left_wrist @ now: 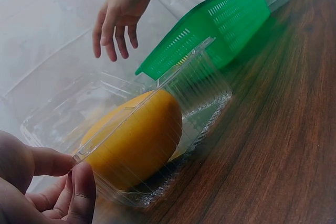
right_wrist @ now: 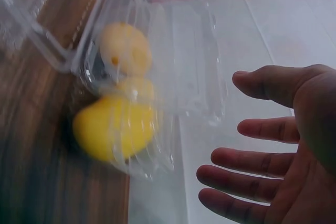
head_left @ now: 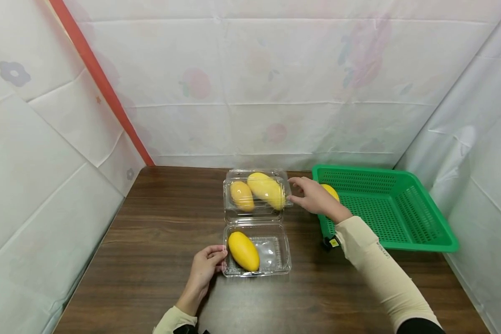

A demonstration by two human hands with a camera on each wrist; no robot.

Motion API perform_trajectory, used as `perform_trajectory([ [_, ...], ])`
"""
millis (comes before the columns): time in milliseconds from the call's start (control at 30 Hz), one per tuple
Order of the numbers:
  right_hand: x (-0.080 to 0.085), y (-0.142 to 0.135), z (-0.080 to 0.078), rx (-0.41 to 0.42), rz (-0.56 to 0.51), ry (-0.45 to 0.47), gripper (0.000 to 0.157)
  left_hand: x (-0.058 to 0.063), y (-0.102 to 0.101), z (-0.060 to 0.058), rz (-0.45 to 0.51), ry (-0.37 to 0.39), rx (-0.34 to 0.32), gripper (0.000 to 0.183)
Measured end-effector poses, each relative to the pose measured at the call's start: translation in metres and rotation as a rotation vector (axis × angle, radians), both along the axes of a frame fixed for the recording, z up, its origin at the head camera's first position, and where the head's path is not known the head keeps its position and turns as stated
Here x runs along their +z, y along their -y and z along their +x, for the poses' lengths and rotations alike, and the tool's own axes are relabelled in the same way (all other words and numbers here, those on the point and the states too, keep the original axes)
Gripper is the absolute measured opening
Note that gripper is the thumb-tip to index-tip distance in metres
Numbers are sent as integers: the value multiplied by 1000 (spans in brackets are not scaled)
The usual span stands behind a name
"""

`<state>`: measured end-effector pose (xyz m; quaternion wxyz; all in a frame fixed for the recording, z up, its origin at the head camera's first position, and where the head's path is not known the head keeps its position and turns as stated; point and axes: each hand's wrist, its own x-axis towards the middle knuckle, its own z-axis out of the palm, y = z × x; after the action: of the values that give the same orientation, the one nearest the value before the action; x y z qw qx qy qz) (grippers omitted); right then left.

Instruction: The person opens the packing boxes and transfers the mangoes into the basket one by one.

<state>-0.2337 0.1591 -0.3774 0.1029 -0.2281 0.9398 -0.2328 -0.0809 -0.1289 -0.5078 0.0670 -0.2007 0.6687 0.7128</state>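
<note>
A clear plastic clamshell box [head_left: 285,266] lies opened on the table, with one yellow mango [head_left: 244,251] in the left part of its base. My left hand [head_left: 207,266] pinches the box's left rim between thumb and fingers, as the left wrist view also shows. Behind the base, the raised clear lid [head_left: 254,218] overlaps more yellow mangoes [head_left: 266,188], which show through the plastic. My right hand [head_left: 315,197] is beside the lid's right edge, its fingers spread and holding nothing; the right wrist view shows the right palm [right_wrist: 310,156] apart from the lid.
To the right stands a green slotted basket [head_left: 426,247], with a yellow mango [head_left: 330,191] at its left side, partly hidden by my right hand. A white patterned cloth [head_left: 254,125] hangs behind the dark wooden table [head_left: 163,222], with further cloth at both sides.
</note>
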Motion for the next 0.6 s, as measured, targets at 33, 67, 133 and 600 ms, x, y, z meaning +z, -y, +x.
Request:
perform_trajectory([
  [33,-1,2,1,6,0,-3,57,0,0,0,0,1,0,29],
  [67,-1,4,3,10,-2,-4,57,0,0,0,-2,1,0,29],
  [133,-3,7,5,14,-8,-10,57,0,0,0,-4,3,-1,29],
  [600,-13,32,25,47,-87,35,54,-1,0,0,-7,6,0,29],
])
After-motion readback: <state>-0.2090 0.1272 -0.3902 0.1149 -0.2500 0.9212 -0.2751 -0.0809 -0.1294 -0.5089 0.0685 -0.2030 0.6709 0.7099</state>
